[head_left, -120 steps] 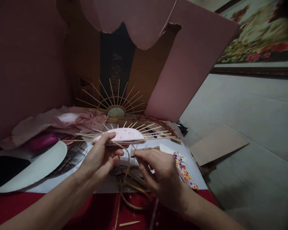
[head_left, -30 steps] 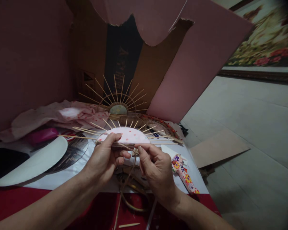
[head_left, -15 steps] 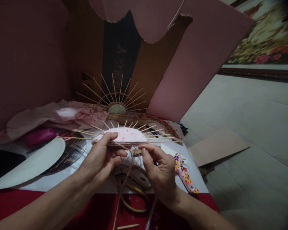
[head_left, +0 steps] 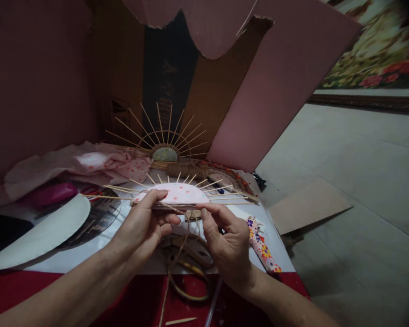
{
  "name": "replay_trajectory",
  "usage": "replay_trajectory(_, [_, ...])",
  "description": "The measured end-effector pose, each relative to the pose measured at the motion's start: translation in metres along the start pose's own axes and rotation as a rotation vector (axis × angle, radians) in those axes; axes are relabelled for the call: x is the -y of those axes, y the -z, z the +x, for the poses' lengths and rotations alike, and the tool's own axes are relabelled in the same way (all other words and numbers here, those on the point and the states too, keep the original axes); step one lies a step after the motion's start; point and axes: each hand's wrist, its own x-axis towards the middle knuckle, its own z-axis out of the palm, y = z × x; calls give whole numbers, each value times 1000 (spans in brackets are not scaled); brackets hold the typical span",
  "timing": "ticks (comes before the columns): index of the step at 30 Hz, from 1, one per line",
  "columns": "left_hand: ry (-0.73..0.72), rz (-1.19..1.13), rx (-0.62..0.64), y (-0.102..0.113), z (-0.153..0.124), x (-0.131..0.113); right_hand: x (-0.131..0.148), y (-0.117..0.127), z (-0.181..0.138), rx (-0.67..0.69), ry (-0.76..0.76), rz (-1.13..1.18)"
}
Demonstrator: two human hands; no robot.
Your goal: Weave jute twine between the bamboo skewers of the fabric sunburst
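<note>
My left hand (head_left: 143,227) grips the near edge of a round disc covered in white cloth with pink dots (head_left: 177,193), thin wooden sticks (head_left: 221,193) fanning out from its rim. It is held level just above the table. My right hand (head_left: 226,240) pinches a strand of brown twine (head_left: 177,254) at the disc's near edge, right beside the left fingers. The twine hangs down between my hands toward the table's front.
A second stick sunburst (head_left: 165,136) leans against cardboard at the back. Pink dotted cloth (head_left: 98,163), a white paper shape (head_left: 44,234) and a dark disc (head_left: 95,218) lie left. Scissors (head_left: 187,272) sit under my hands, a floral ribbon (head_left: 262,247) right, a cardboard sheet (head_left: 310,204) on the floor.
My right hand has come up from the table to the disc's near edge and now pinches the twine there. The left hand keeps the disc almost still.
</note>
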Motion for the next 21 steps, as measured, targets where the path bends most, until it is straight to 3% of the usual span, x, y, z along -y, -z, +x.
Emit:
replay_trajectory(9, [22, -23, -44, -1, 1, -2, -4, 4, -1, -3, 27, -69])
replay_trajectory(13, [53, -9, -58, -3, 2, -4, 5, 18, 6, -25, 245, -277])
replay_trajectory(16, [33, -13, -40, -2, 2, -5, 17, 30, 19, 69, 415, -486])
replay_trajectory(21, [9, -28, -29, 2, 4, -3, 27, 34, 39, 143, 546, -661])
